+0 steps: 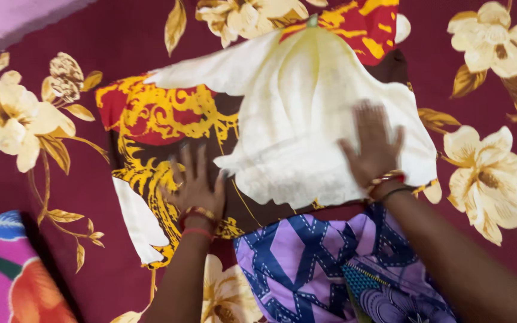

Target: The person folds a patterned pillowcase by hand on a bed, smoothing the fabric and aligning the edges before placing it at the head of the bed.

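Spread flat in the middle of the maroon floral bedsheet [480,54] — a red, yellow and cream patterned garment [282,101], top edge cut off by the frame. Pressed on its dark lower left, the left hand [195,185], grip wide, fingers splayed, holding nothing. On its cream fold, the right hand [373,146], blurred, likewise flat. Below the garment, purple patterned cloth [306,263] — partly hidden by forearms.

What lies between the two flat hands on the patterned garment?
In the head view, cream lining spreads between left hand and right hand.
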